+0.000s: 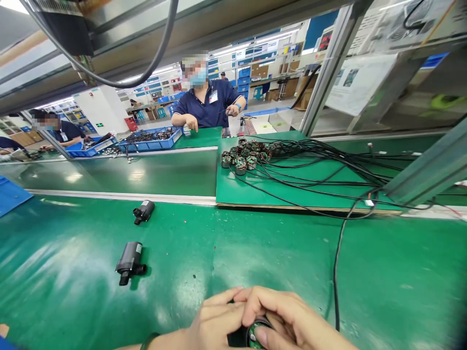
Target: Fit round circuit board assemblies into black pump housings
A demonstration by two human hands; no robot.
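Both hands are at the lower middle of the head view, closed round a black pump housing (241, 336) with a green circuit board (253, 334) in its round opening. My left hand (215, 318) wraps the housing from the left. My right hand (288, 313) grips it from the right, its thumb on the circuit board and its bent fingers at the rim. Fingers hide most of the housing. To the left on the green bench lie two small black pumps: a nearer one (130, 260) and a farther one (145, 210), each with two stub ports.
A raised green board (292, 192) bears a heap of round motor cores (242, 158) with long black cables (328, 155). One cable (337, 272) hangs toward me on the right. Metal posts (333, 63) frame the bench. A co-worker (209, 102) stands opposite, behind a blue tray (153, 142).
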